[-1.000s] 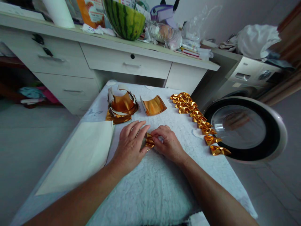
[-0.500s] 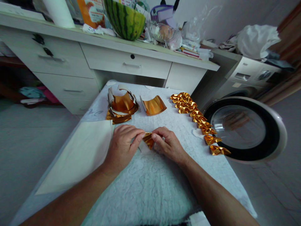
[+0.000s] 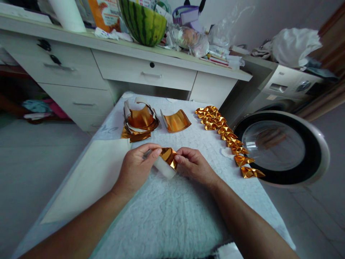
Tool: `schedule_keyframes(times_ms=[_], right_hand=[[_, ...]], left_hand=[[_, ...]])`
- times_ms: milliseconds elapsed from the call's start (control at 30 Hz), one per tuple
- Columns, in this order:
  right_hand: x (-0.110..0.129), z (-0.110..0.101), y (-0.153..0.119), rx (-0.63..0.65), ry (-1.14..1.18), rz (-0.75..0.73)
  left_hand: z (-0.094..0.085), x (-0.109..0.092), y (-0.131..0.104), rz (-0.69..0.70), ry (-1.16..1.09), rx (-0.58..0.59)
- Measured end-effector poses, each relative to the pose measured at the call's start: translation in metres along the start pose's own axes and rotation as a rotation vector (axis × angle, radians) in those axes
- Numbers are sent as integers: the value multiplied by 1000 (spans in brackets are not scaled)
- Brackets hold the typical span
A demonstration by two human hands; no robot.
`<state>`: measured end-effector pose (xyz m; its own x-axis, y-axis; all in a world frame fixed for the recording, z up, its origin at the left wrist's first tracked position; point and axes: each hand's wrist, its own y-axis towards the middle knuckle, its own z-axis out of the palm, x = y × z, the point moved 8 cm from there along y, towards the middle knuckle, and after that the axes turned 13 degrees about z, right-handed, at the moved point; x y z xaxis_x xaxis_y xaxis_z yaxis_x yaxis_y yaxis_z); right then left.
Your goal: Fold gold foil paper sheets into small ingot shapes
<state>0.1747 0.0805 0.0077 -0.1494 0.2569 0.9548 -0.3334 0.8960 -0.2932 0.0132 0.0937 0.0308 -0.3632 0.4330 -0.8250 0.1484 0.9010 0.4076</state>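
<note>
Between my hands, just above the cloth-covered table (image 3: pixel 167 216), is a partly folded sheet of gold foil paper (image 3: pixel 169 157) with a white back. My left hand (image 3: pixel 137 165) pinches its upper left edge between thumb and forefinger. On its right edge, the thumb and fingers of my right hand (image 3: pixel 195 165) are closed. Beyond my hands lie a curved stack of gold foil sheets (image 3: pixel 177 121) and, left of it, a larger curled pile of foil sheets (image 3: pixel 140 118). Several folded gold foil pieces (image 3: pixel 229 136) run in a row along the table's right side.
A large pale sheet (image 3: pixel 88 180) covers the table's left part. Behind stands a white drawer desk (image 3: pixel 145 70) with a cut watermelon (image 3: pixel 144 23) and plastic bags on top. The round open door (image 3: pixel 320 151) of a washing machine (image 3: pixel 291 84) stands close to the table's right edge.
The gold foil paper between my hands has been opened out and tilted, so more of its gold face and white back shows. My left hand has shifted slightly left.
</note>
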Motion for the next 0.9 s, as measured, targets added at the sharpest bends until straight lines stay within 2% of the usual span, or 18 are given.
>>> schedule_keyframes(times_ms=[100, 167, 267, 500, 633, 700, 900], right_hand=[[6, -9, -1, -142, -142, -63], [11, -16, -3, -255, -250, -124], [15, -20, -6, -336, -352, -164], [15, -23, -5, -300, -307, -143], [16, -23, -3, -209, -248, -184], [13, -24, -1, -175, -215, -150], [2, -27, 1, -182, -185, -38]], left_hand=[[4, -3, 1, 40, 35, 50], [8, -9, 1, 128, 81, 100], [16, -12, 0, 169, 109, 166], [28, -2, -7, 18, -11, 268], [23, 5, -5, -23, -45, 208], [19, 7, -3, -35, -49, 170], [14, 7, -2, -37, -58, 131]])
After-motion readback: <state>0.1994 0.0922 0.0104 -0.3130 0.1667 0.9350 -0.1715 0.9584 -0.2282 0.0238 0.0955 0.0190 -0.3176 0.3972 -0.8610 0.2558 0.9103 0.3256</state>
